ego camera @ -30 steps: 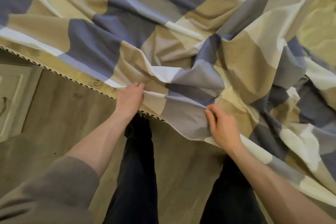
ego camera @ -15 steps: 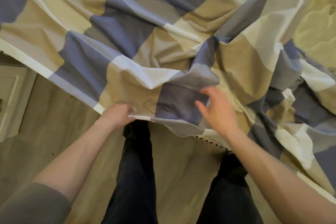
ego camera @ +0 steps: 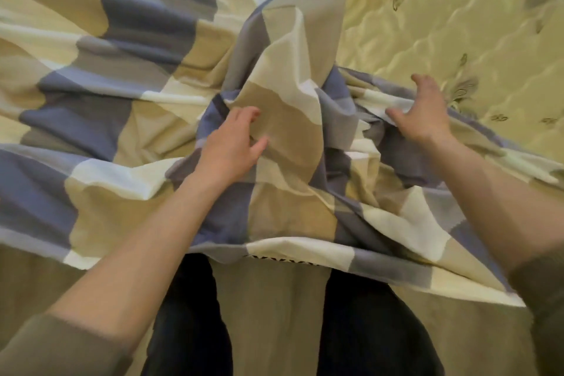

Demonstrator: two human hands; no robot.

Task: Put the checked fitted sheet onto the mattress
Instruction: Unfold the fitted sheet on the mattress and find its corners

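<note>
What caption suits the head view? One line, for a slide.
Left hand and right hand on the bunched checked fitted sheet, mattress partly bare.

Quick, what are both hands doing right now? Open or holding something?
Left hand: open, fingers resting on the checked sheet.
Right hand: open, fingers spread over the sheet's bunched edge.
</note>
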